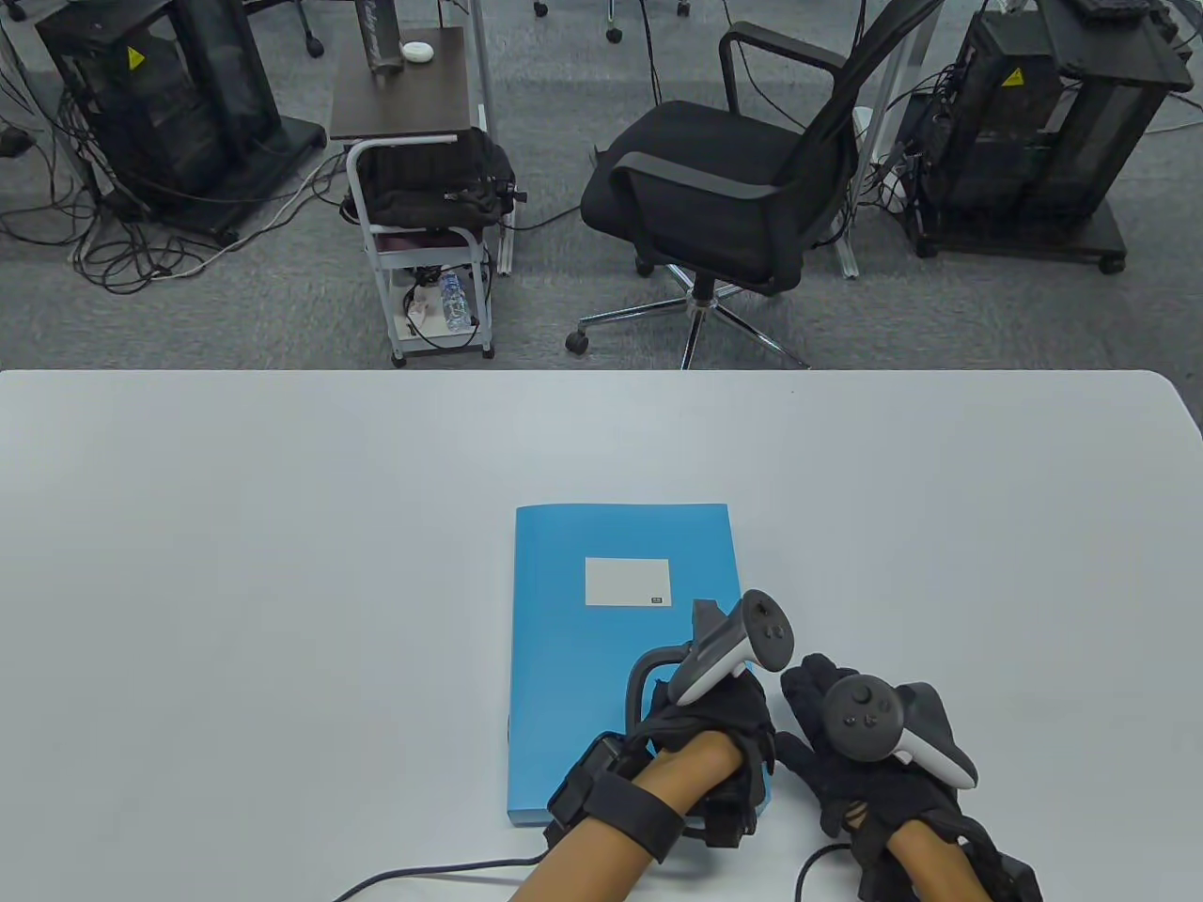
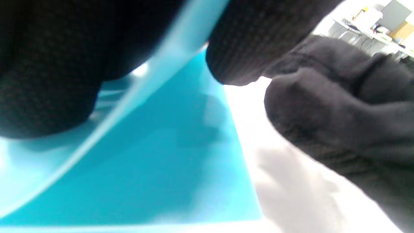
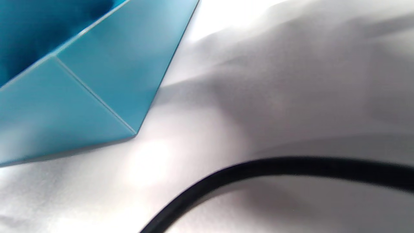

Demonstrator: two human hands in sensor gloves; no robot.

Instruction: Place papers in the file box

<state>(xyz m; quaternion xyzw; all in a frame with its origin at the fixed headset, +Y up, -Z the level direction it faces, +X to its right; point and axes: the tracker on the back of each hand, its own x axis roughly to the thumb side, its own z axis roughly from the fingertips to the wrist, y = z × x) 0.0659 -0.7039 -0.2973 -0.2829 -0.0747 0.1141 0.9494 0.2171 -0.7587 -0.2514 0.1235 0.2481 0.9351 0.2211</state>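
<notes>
Now the flat, glossy blue file box [image 1: 601, 658] lies closed at lower centre of the white table [image 1: 235, 564], its contents hidden. Left hand [image 1: 705, 733] rests on its lower right corner; right hand [image 1: 846, 752] sits just beside, fingers' grip unclear.

Beyond the white table [image 1: 282, 489], a black swivel office chair [image 1: 724, 178] is standing on grey carpet [image 1: 987, 310], beside a white metal trolley [image 1: 423, 235] and two black equipment racks [image 1: 160, 103].

one blue file box [image 1: 601, 658], one white table [image 1: 282, 564], two gloved hands, one office chair [image 1: 724, 178]
</notes>
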